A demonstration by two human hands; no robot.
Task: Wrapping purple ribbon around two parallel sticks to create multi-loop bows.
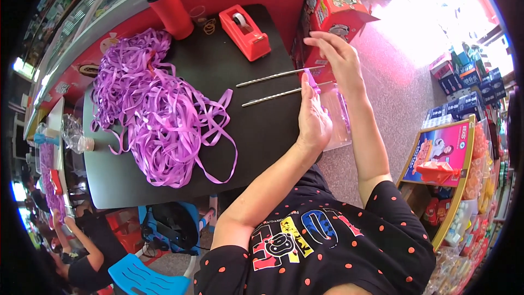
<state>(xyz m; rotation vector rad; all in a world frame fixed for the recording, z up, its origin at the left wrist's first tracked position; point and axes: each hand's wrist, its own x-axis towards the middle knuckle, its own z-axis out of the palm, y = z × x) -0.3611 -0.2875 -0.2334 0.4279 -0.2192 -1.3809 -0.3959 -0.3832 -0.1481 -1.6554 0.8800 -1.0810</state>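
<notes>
Two long twisted metal rods (273, 78) project over the right side of the black table. Purple ribbon (312, 79) lies by their right ends, against the fingertips of my left hand (314, 123). That hand is on edge with its fingers stretched out, and the palm side is partly hidden. My right hand (345, 68) is raised above and to the right, fingers apart and slightly bent, with nothing visible in it. A clear plastic box (338, 136) with something purple inside sits partly behind my hands. A large tangled heap of purple ribbon (164, 125) covers the table's left part.
On the black table (218, 65) stand a red tape dispenser (245, 34), a red tumbler (172, 11) and rubber bands (209, 26). A red carton (341, 8) is beyond its right edge. A blue chair (147, 274) and another person's arm (87, 240) are at lower left.
</notes>
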